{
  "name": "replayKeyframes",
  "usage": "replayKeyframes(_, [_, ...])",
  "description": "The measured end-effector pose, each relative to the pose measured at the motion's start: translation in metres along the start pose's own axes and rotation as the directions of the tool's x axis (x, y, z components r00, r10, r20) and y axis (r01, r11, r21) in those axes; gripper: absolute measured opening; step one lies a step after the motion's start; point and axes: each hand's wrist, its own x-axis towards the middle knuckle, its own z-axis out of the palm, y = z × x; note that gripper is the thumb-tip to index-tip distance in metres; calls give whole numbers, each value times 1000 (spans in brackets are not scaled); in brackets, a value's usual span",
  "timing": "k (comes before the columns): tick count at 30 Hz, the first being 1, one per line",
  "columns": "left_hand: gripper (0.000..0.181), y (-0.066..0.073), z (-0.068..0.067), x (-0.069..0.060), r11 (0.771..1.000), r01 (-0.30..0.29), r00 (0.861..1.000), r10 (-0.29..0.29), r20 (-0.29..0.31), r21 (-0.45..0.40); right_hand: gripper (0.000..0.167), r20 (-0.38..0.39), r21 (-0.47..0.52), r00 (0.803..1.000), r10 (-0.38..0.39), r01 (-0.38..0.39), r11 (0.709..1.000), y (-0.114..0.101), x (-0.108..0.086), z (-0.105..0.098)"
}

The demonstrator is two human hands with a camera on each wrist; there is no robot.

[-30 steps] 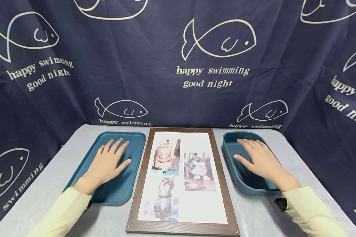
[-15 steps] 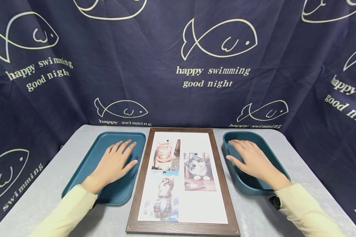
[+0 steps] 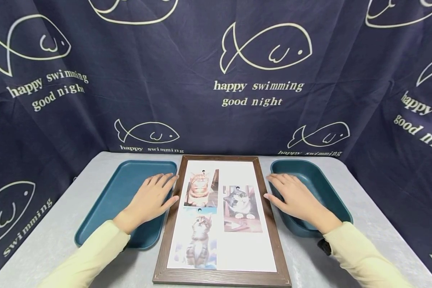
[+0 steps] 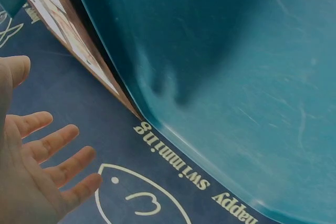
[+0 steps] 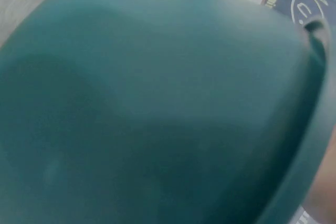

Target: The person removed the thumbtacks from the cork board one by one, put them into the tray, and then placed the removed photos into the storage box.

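My left hand (image 3: 147,202) hovers with fingers extended over the right side of a flat teal tray (image 3: 126,180), its fingertips close to the wooden frame. My right hand (image 3: 297,202) hangs, fingers extended, over the left rim of a deep teal bin (image 3: 311,174). Between the hands lies a brown-framed white board (image 3: 243,252). It carries three cat photos: an orange cat (image 3: 198,192), a tabby kitten (image 3: 199,240) and a grey-and-white cat (image 3: 242,208). A small dark round piece sits at each photo's top. Whether fingertips touch the frame, I cannot tell.
All of it stands on a light grey table (image 3: 39,244). A dark blue curtain (image 3: 194,80) with white fish and lettering closes off the back and both sides. In the right wrist view the bin wall (image 5: 157,77) fills most of the picture.
Both hands have moved inward toward the framed board, the left hand to the right and the right hand to the left. They have also come slightly nearer. Tray, bin, board and photos stay put.
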Motion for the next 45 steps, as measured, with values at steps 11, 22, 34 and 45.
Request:
replayKeyframes(11, [55, 19, 5, 13, 995, -94, 995, 94, -20, 17, 48, 9, -2, 1000, -19, 19, 1000, -17, 7, 8])
replayKeyframes(22, [51, 40, 12, 30, 987, -160, 987, 160, 21, -8, 44, 54, -5, 998, -38, 38, 999, -30, 7, 21])
replayKeyframes(34, [48, 57, 17, 48, 981, -192, 981, 193, 29, -32, 43, 60, -58, 995, -74, 77, 995, -41, 5, 33])
replayKeyframes(45, [46, 70, 24, 62, 981, -196, 980, 196, 33, -8, 41, 54, -16, 994, -92, 93, 996, -48, 3, 45])
